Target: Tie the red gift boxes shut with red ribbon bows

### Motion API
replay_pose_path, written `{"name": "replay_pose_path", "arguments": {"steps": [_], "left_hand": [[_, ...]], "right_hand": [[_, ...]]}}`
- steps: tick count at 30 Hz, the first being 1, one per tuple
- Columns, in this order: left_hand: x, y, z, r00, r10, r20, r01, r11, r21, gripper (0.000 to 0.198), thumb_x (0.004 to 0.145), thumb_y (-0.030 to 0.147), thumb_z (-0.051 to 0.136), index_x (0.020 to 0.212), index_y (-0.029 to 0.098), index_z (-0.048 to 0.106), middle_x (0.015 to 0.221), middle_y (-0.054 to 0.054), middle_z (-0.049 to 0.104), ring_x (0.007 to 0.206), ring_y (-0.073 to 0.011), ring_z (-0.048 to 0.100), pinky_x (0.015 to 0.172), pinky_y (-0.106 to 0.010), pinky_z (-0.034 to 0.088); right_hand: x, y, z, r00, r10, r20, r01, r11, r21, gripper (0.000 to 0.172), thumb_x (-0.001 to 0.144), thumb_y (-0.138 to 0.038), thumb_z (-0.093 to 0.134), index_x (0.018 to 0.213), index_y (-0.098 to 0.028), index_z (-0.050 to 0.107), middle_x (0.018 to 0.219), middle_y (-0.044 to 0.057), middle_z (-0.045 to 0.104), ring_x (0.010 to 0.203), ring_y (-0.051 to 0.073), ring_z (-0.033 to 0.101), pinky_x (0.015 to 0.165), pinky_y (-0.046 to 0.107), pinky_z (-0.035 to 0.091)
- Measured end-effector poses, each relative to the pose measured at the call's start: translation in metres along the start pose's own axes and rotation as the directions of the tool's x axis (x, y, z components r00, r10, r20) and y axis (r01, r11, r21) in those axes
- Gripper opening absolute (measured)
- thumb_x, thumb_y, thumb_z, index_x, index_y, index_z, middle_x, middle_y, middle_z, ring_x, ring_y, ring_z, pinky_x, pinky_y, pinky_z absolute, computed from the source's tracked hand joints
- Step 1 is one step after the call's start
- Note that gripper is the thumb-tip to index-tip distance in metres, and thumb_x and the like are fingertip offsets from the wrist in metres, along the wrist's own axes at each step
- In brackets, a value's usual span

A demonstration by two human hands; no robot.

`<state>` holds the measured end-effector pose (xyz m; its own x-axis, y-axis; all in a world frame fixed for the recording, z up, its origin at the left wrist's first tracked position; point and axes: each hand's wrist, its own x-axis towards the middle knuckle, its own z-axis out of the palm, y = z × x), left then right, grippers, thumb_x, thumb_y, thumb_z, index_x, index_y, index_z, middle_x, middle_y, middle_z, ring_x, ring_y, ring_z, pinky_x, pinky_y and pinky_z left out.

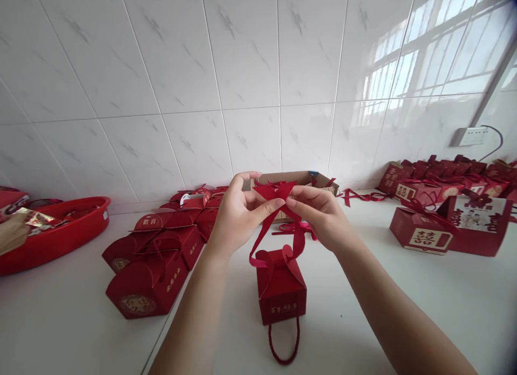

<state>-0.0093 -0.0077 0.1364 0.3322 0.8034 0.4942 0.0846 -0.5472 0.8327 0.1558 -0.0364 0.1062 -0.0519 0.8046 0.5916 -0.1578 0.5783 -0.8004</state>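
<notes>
Above the table, my left hand [248, 208] and my right hand [313, 210] meet and pinch a red ribbon [298, 239] between thumbs and fingers. The ribbon is crossed where the thumbs come together, and its lengths hang down to a small red gift box [281, 283]. It passes by the curled tabs on top of the box. The box rests on the white table with a dark red cord handle [283, 361] lying toward me. Gold characters mark its near side.
Several red boxes [145, 278] stand at the left, with more at the right, including a box with a pale label [424, 237]. A cardboard box [291, 178] of ribbons is behind my hands. Another person's hand [13, 232] is over a red basin [81, 229] at far left.
</notes>
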Motion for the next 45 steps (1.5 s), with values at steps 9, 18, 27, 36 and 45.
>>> {"name": "replay_pose_path", "arguments": {"steps": [9,18,27,36,45], "left_hand": [[0.001,0.002,0.003,0.997,0.078,0.021,-0.078,0.997,0.022,0.027,0.066,0.035,0.078,0.065,0.022,0.055,0.059,0.002,0.062,0.051,-0.0128,0.058,0.042,-0.023,0.039],[0.002,0.002,0.001,0.991,0.008,0.131,-0.003,0.999,-0.038,0.019,0.07,0.026,0.074,0.074,0.022,0.057,0.072,-0.001,0.067,0.068,-0.0158,0.064,0.054,-0.024,0.048],[0.006,-0.003,-0.014,0.96,-0.14,0.243,0.207,0.938,-0.278,0.033,0.075,0.013,0.059,0.107,0.022,0.054,0.074,0.003,0.059,0.068,-0.0109,0.058,0.065,-0.024,0.043],[0.008,-0.006,-0.013,0.934,-0.175,0.311,0.273,0.911,-0.31,0.02,0.081,0.027,0.06,0.1,0.021,0.059,0.08,-0.001,0.059,0.074,-0.013,0.057,0.065,-0.025,0.044],[0.007,-0.004,-0.006,0.964,-0.064,0.256,0.107,0.982,-0.159,0.028,0.084,0.046,0.055,0.099,0.023,0.064,0.072,0.0,0.057,0.067,-0.0126,0.055,0.061,-0.025,0.045]], "right_hand": [[0.001,0.001,0.001,0.992,0.08,0.101,-0.084,0.996,0.029,0.02,0.083,-0.04,0.063,0.078,-0.02,0.062,0.067,-0.002,0.049,0.059,0.01,0.044,0.054,0.024,0.04],[0.005,0.009,-0.002,0.973,0.185,0.14,-0.217,0.938,0.27,0.026,0.083,-0.034,0.065,0.065,-0.018,0.054,0.062,-0.004,0.049,0.057,0.009,0.047,0.055,0.022,0.041],[0.004,0.002,-0.013,0.96,-0.163,0.23,0.228,0.929,-0.293,0.017,0.091,-0.032,0.052,0.085,-0.02,0.064,0.078,0.003,0.061,0.072,0.015,0.055,0.068,0.031,0.047],[0.005,-0.001,-0.018,0.775,-0.435,0.459,0.63,0.48,-0.61,0.024,0.086,-0.007,0.045,0.094,-0.021,0.064,0.085,0.005,0.065,0.075,0.018,0.054,0.069,0.036,0.045],[0.007,0.003,-0.022,0.793,-0.422,0.44,0.608,0.498,-0.618,0.02,0.087,-0.013,0.051,0.095,-0.021,0.068,0.088,0.007,0.064,0.08,0.019,0.057,0.072,0.038,0.048]]}}
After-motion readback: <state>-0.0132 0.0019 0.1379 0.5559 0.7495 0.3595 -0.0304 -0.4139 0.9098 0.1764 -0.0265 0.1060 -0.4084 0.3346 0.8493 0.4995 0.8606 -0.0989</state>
